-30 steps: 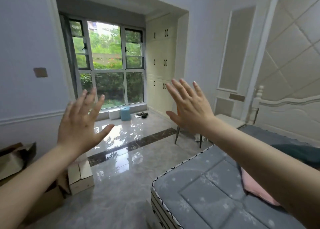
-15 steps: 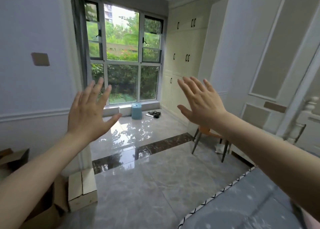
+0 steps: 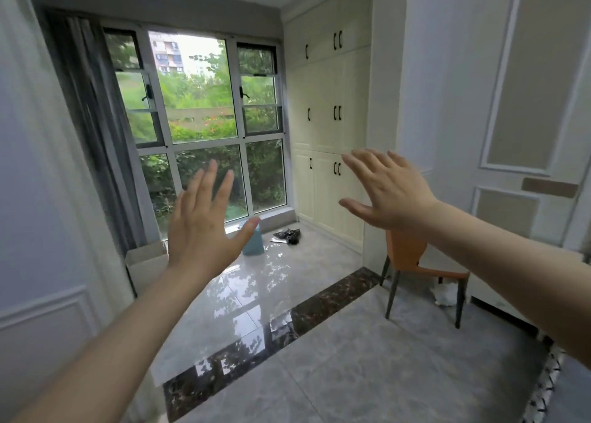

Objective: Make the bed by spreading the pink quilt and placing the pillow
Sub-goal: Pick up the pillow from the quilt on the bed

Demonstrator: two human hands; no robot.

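While you hold both hands up with fingers spread wide, they grip nothing. Your left hand (image 3: 204,227) and right hand (image 3: 388,192) point at the window (image 3: 204,118), not at the bed. Only a corner of the bed (image 3: 566,390) shows, low on your right, so your right hand is nearer. You cannot see the pink quilt or pillow. Turn right, I think. A box (image 3: 147,262) sits by the wall; what is inside is hidden.

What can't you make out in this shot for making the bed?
- Pink quilt and pillow: not in the head view at all.
- Bed: only a trimmed corner shows, cut off by the frame's lower right edge.
- Dark item on the floor by the window: too small to identify.
- Left hand hides part of the blue bin.
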